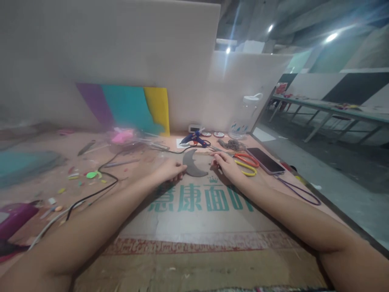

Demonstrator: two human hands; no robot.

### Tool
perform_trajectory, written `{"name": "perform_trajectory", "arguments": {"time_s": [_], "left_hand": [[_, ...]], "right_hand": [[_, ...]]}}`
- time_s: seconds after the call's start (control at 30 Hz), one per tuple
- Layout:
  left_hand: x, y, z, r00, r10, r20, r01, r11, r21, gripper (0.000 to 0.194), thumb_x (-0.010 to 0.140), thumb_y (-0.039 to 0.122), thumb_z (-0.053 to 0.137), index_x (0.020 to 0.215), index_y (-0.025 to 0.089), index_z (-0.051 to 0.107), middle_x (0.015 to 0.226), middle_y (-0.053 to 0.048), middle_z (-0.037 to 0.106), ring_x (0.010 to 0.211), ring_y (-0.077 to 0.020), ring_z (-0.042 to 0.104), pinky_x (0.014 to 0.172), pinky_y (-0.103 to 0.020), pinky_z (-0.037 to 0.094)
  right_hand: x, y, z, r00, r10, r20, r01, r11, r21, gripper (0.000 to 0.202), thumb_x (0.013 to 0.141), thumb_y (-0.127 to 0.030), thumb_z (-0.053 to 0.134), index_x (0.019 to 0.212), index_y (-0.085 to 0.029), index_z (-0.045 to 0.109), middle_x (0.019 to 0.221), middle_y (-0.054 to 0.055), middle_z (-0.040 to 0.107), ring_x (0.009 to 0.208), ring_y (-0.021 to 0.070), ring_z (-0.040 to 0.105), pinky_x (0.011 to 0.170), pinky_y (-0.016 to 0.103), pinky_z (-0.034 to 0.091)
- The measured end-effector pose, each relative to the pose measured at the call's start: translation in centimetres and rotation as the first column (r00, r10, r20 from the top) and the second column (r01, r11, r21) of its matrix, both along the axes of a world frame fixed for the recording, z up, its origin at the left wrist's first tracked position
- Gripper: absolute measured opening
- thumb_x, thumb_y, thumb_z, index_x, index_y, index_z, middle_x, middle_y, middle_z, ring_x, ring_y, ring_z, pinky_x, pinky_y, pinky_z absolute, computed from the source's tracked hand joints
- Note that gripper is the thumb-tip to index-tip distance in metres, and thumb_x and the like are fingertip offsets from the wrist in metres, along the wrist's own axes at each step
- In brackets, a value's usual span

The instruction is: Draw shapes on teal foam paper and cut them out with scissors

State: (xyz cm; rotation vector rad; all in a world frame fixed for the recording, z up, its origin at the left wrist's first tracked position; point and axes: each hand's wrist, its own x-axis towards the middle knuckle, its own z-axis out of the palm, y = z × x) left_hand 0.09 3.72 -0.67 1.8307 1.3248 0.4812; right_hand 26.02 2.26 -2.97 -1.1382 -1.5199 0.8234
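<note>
A flat grey crescent-moon cutout (191, 167) is in front of me over the printed table cover. My left hand (172, 169) is closed at its left edge, with thumb and forefinger at the rim. To the right of the crescent is my right hand (224, 163), its fingers curled together and apart from the cutout. What they pinch, if anything, is too small to make out. Just behind the crescent lies a blue glue gun (194, 139). Orange-handled scissors (251, 159) and a yellow handle (248, 168) are beside my right hand.
A phone (265, 159) with a purple strap lies right, near the table edge. Behind are a clear bottle (242, 117) and a twine bundle (234, 145). Cables, coloured scraps, a pink bundle (122, 136) and a magenta tool (16, 219) lie left. A striped board (127, 106) leans behind.
</note>
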Motion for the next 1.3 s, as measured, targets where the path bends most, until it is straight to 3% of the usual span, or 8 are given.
{"name": "perform_trajectory", "arguments": {"time_s": [0.17,0.3,0.5,0.77,0.87,1.0,1.17,1.3], "left_hand": [[-1.4,-0.1,1.7,0.98,-0.069,-0.188,0.088,0.991,0.097,0.04,0.082,0.054,0.061,0.062,0.019,0.062,0.055,-0.003,0.064,0.049,-0.0181,0.058,0.047,-0.026,0.038],[-2.1,0.0,2.6,0.962,-0.031,-0.271,0.113,0.95,0.292,0.026,0.082,0.043,0.061,0.083,0.02,0.072,0.085,-0.008,0.075,0.078,-0.0264,0.067,0.07,-0.032,0.048],[-0.9,-0.9,1.8,0.946,-0.184,-0.268,0.291,0.844,0.45,0.036,0.085,0.036,0.06,0.114,0.021,0.074,0.134,-0.011,0.067,0.124,-0.0306,0.059,0.11,-0.039,0.041],[-1.1,-0.4,1.4,0.943,-0.251,-0.219,0.324,0.844,0.428,0.027,0.088,0.042,0.06,0.074,0.023,0.073,0.11,-0.008,0.077,0.102,-0.0287,0.07,0.093,-0.035,0.051],[-1.3,-0.2,1.1,0.973,-0.155,-0.172,0.217,0.872,0.439,0.029,0.089,0.045,0.062,0.097,0.02,0.074,0.11,-0.012,0.076,0.103,-0.0316,0.069,0.094,-0.039,0.052],[-0.7,-0.2,-0.5,0.991,-0.068,-0.112,0.113,0.878,0.465,0.063,0.084,0.046,0.07,0.137,0.013,0.058,0.142,-0.022,0.06,0.131,-0.0404,0.055,0.109,-0.052,0.042],[0.3,0.2,-2.5,0.985,-0.17,-0.023,0.162,0.875,0.456,0.079,0.08,0.034,0.072,0.151,0.012,0.043,0.149,-0.021,0.054,0.137,-0.0343,0.052,0.116,-0.049,0.04],[0.4,0.4,-2.8,0.973,-0.23,0.037,0.191,0.879,0.436,0.09,0.079,0.028,0.068,0.159,0.015,0.028,0.155,-0.018,0.049,0.14,-0.029,0.052,0.115,-0.044,0.043]], "right_hand": [[-0.2,-0.3,-0.3,0.999,0.029,0.039,-0.029,0.999,-0.018,0.038,0.091,-0.056,0.057,0.103,-0.021,0.064,0.072,0.0,0.066,0.067,0.0172,0.064,0.064,0.029,0.049],[-0.2,-0.3,-0.5,0.997,0.032,0.067,-0.031,0.999,-0.014,0.036,0.093,-0.053,0.054,0.106,-0.02,0.064,0.074,0.001,0.067,0.068,0.0171,0.063,0.064,0.029,0.049],[-0.1,-0.2,-0.8,0.993,0.02,0.113,-0.022,1.0,0.012,0.033,0.096,-0.05,0.051,0.107,-0.021,0.065,0.078,0.001,0.068,0.067,0.0165,0.062,0.065,0.029,0.05],[-0.4,-0.7,-0.5,0.981,0.027,0.192,-0.033,0.999,0.025,0.03,0.097,-0.044,0.052,0.109,-0.02,0.065,0.077,0.001,0.068,0.075,0.0184,0.067,0.072,0.032,0.053],[-0.6,-1.0,-0.1,0.975,0.029,0.219,-0.034,0.999,0.021,0.028,0.097,-0.041,0.051,0.109,-0.02,0.065,0.079,0.002,0.07,0.077,0.0188,0.069,0.075,0.033,0.053],[-0.9,-1.2,0.3,0.969,0.05,0.242,-0.053,0.999,0.007,0.026,0.097,-0.038,0.05,0.108,-0.019,0.063,0.082,0.004,0.073,0.078,0.0193,0.07,0.079,0.035,0.055],[-1.0,-1.4,0.6,0.963,0.06,0.261,-0.063,0.998,0.004,0.024,0.097,-0.038,0.053,0.107,-0.02,0.065,0.081,0.003,0.073,0.079,0.0192,0.071,0.078,0.034,0.058],[-1.0,-1.5,0.5,0.958,0.064,0.28,-0.069,0.998,0.009,0.026,0.097,-0.039,0.053,0.11,-0.021,0.066,0.085,0.004,0.074,0.083,0.0199,0.071,0.078,0.035,0.059]]}}
